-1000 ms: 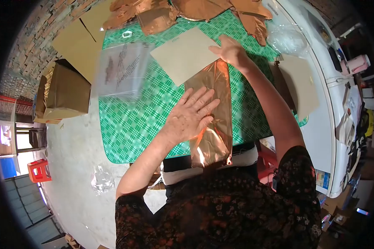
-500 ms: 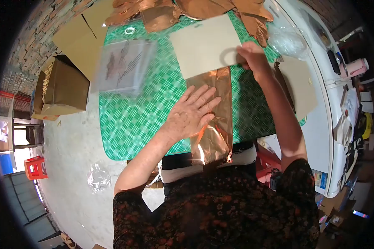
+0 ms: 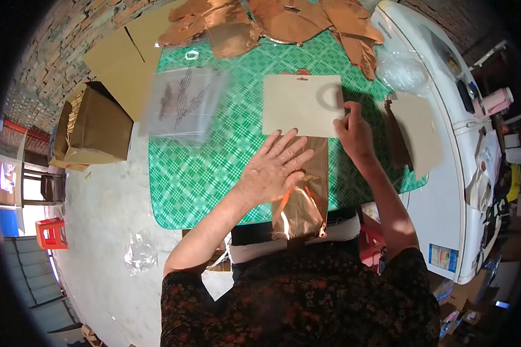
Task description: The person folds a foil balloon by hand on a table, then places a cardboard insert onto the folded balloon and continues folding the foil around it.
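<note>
My left hand (image 3: 272, 170) lies flat with spread fingers on a shiny copper-coloured foil piece (image 3: 301, 214), which runs toward my waist over the table's near edge. A cream card (image 3: 298, 107) with a small slot near its top edge covers the upper part of this foil. A bit of copper foil peeks out above the card. At the card's right edge, my right hand (image 3: 356, 133) has its fingers curled, pinching it near the lower corner. The fingertips of my left hand reach the card's bottom edge.
A green checked cloth (image 3: 185, 185) covers the table. Clear printed bags (image 3: 185, 104) lie to the left, copper foil shapes (image 3: 289, 20) along the far edge. More cards (image 3: 419, 133) sit at right, beside a white fridge (image 3: 440, 214). An open cardboard box (image 3: 101, 124) stands left.
My right hand has brought the card toward me and straightened it over the foil. My left hand stays flat on the foil. The whole view has shifted slightly.
</note>
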Demonstrator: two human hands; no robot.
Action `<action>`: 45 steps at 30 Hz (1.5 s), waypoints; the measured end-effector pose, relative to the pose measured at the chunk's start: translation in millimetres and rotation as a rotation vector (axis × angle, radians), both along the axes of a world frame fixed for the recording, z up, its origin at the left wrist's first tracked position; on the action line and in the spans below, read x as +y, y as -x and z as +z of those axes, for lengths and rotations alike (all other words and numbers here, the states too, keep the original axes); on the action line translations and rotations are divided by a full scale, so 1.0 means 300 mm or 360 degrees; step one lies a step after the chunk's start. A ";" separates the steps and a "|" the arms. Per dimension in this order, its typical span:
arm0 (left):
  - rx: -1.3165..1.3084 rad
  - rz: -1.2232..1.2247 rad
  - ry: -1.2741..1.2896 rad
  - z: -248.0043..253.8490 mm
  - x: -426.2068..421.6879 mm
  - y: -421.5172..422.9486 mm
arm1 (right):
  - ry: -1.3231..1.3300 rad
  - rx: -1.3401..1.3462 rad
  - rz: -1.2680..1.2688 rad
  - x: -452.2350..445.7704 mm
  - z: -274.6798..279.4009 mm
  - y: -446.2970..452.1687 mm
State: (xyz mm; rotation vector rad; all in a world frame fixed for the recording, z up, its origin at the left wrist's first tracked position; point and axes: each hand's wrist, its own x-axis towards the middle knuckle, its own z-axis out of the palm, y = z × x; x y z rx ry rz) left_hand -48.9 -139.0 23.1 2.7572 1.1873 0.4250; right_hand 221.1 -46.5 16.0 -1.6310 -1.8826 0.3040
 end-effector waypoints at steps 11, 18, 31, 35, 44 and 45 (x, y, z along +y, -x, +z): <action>-0.0009 0.0020 0.0008 0.008 -0.002 -0.001 | -0.0021 -0.0727 -0.0004 -0.044 0.078 0.016; -0.0020 0.0027 0.0004 0.001 -0.002 -0.002 | -0.0436 -0.0830 0.0199 -0.024 0.119 0.046; 0.0045 0.0021 -0.0021 0.022 0.001 -0.004 | -0.0365 -0.0775 0.1235 0.133 0.023 0.200; 0.0069 0.0025 0.0008 0.020 0.001 -0.005 | -0.0369 -0.0779 0.1203 0.164 0.015 0.187; 0.0052 0.0043 -0.0037 0.025 -0.004 -0.006 | -0.0506 -0.0723 0.1166 0.349 -0.044 0.182; 0.0047 0.0042 -0.0039 0.024 -0.004 -0.005 | -0.0527 -0.0715 0.1186 0.355 -0.037 0.179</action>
